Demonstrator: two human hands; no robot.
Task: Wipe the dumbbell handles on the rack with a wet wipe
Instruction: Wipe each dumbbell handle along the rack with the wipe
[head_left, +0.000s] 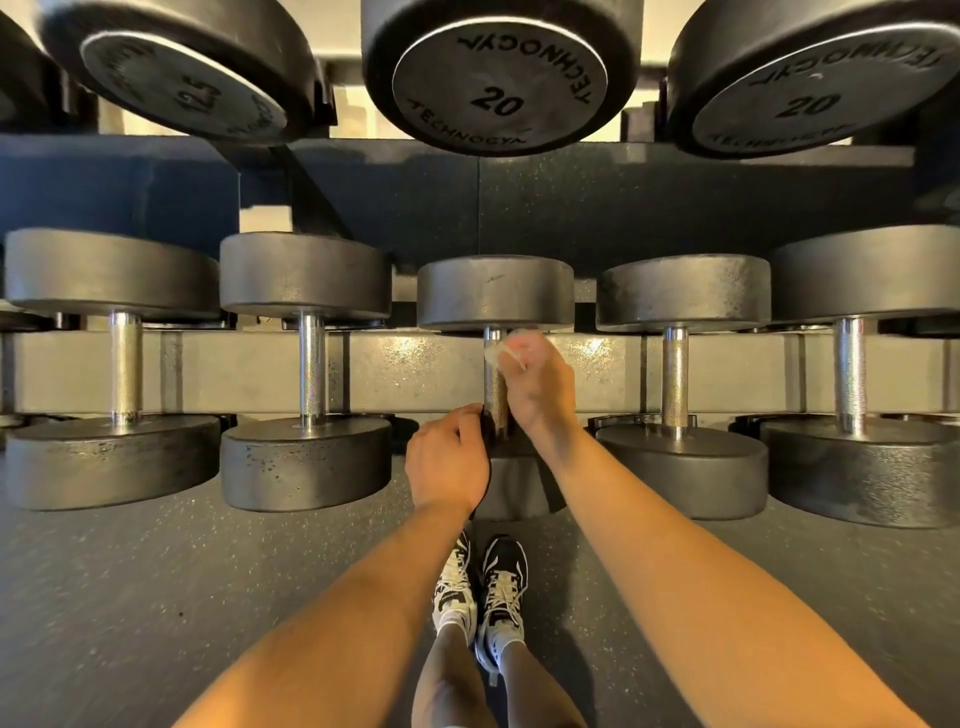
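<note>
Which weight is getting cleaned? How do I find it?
Find the grey metal rack and look along its lower row of five weights. Take the middle dark round-ended dumbbell. It is the only one being touched: the right hand holds a white wet wipe against its shiny steel handle, while the left hand grips its near end.

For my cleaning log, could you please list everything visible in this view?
Upper dumbbells: at least three, black, top tier; two marked 20.
Lower dumbbells: five, dark grey, chrome handles, lower tier.
Rack rail: one, beige, under the lower handles.
Wet wipe: one, white, on the middle handle's far end.
Floor: one, dark, speckled, below the rack.
Shoes: two, black and white, on the floor.
Left hand: grips the near head of the middle dumbbell.
Right hand: holds the wet wipe.
</note>
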